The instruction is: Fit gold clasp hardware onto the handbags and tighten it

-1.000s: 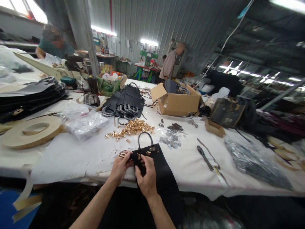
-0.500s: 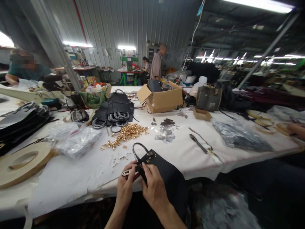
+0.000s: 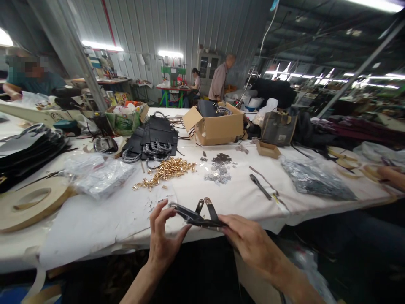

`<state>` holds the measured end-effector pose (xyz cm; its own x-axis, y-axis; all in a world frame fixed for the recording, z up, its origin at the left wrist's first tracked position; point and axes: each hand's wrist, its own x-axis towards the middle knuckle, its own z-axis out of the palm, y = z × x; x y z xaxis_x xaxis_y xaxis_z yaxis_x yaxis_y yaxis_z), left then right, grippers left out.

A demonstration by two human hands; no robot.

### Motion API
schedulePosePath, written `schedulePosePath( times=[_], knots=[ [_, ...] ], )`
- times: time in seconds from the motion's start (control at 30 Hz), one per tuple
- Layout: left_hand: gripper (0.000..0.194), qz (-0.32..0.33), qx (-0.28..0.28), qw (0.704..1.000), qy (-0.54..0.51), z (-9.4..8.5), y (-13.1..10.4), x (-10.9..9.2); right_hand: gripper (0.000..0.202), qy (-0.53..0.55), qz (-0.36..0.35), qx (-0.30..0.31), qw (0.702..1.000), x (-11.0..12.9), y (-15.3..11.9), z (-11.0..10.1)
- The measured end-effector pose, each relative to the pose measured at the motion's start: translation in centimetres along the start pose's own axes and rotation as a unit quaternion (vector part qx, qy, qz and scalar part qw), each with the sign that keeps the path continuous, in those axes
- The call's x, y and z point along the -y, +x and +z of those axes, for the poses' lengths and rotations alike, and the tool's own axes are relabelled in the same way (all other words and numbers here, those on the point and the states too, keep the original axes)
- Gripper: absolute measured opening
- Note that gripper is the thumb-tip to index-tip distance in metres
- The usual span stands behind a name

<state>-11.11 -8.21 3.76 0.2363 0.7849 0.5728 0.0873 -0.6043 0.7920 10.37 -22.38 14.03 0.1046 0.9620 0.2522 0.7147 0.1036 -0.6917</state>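
Observation:
A black handbag panel [image 3: 205, 222] is held up edge-on at the table's front edge, between my hands. My left hand [image 3: 166, 234] has its fingertips on the looped handle [image 3: 185, 212] and its thumb under the panel's left part. My right hand [image 3: 249, 238] grips the right end, fingers wrapped round it. Two short straps [image 3: 209, 207] with metal ends stick up from the panel. Beyond it lie a heap of gold metal fittings [image 3: 171, 169] and a spread of thin silver and dark metal plates [image 3: 220, 169].
More black panels with wrapped handles [image 3: 155, 137] are stacked behind the gold heap. An open cardboard box [image 3: 221, 128], a tape roll [image 3: 63, 202], plastic bags [image 3: 98, 173] and a dark strap [image 3: 260, 188] lie around. A co-worker's hand [image 3: 392, 175] reaches in at right.
The panel has been turned from its hardware face to edge-on. My right hand has moved right to its end, and my left hand's fingers have spread. The pale slotted piece no longer shows.

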Motion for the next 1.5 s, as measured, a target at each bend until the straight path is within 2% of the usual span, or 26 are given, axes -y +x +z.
schedulePosePath(
  times=[0.1,0.13,0.17,0.23,0.3,0.37,0.43,0.47,0.53,0.6,0.67,0.77,0.87,0.93,1.1,1.2,1.27,1.37,1.5],
  knots=[
    [0.071,-0.029,-0.094,0.993,-0.064,0.3,-1.1,-0.2,0.025,0.112,0.071,-0.002,0.991,0.4,0.9,-2.8],
    [0.071,-0.057,-0.099,0.989,-0.095,0.3,-1.5,0.0,0.025,0.149,0.091,-0.003,0.985,0.5,1.2,-3.4],
    [0.069,-0.094,-0.082,0.984,-0.129,0.2,-1.9,0.1,0.025,0.180,0.106,0.003,0.978,0.5,1.5,-3.9],
    [0.068,-0.182,0.010,0.960,-0.212,-0.3,-2.5,0.5,0.028,0.223,0.116,0.047,0.967,0.3,2.0,-4.6],
    [0.078,-0.247,0.125,0.909,-0.313,-0.9,-2.8,0.3,0.035,0.253,0.120,0.132,0.951,0.1,2.6,-4.9],
    [0.092,-0.266,0.217,0.851,-0.399,-1.4,-2.5,-0.7,0.044,0.284,0.129,0.218,0.925,-0.1,3.4,-5.3],
    [0.089,-0.259,0.293,0.815,-0.427,-1.5,-1.9,-2.5,0.049,0.302,0.132,0.282,0.901,0.0,4.6,-5.9],
    [0.082,-0.250,0.326,0.809,-0.421,-1.4,-1.5,-3.6,0.051,0.306,0.129,0.304,0.893,0.1,5.3,-6.4],
    [0.061,-0.230,0.359,0.817,-0.388,-0.9,-0.7,-5.5,0.055,0.302,0.116,0.323,0.889,0.3,6.9,-7.3],
    [0.051,-0.230,0.338,0.842,-0.352,-0.1,-0.3,-6.7,0.061,0.288,0.102,0.315,0.898,-0.1,8.8,-7.9],
    [0.050,-0.267,0.289,0.862,-0.319,0.6,-0.1,-6.9,0.066,0.274,0.095,0.299,0.909,-1.1,10.7,-7.8],
    [0.050,-0.309,0.258,0.870,-0.284,1.0,-0.6,-5.8,0.071,0.273,0.108,0.283,0.913,-4.0,13.2,-6.1],
    [0.045,-0.285,0.285,0.879,-0.255,0.7,-1.3,-4.1,0.073,0.288,0.122,0.255,0.915,-7.4,14.9,-3.1],
    [0.042,-0.280,0.275,0.893,-0.219,0.4,-1.6,-2.9,0.072,0.312,0.134,0.245,0.908,-9.3,15.4,-0.8],
    [0.044,-0.340,0.161,0.914,-0.152,-0.2,-1.1,0.1,0.072,0.402,0.209,0.183,0.872,-13.0,14.8,5.0],
    [0.052,-0.360,0.123,0.920,-0.096,-0.8,0.1,2.0,0.072,0.443,0.247,0.124,0.853,-14.8,13.7,8.0],
    [0.049,-0.343,0.121,0.931,-0.026,-1.1,1.0,3.1,0.072,0.461,0.259,0.083,0.845,-15.6,13.1,9.5],
    [0.042,-0.275,0.129,0.944,0.131,-1.0,1.8,3.9,0.078,0.465,0.279,0.023,0.840,-16.2,12.7,10.7],
    [0.036,-0.157,0.134,0.922,0.327,0.0,2.1,4.0,0.094,0.441,0.294,-0.033,0.847,-16.2,12.5,11.4]
  ],
)
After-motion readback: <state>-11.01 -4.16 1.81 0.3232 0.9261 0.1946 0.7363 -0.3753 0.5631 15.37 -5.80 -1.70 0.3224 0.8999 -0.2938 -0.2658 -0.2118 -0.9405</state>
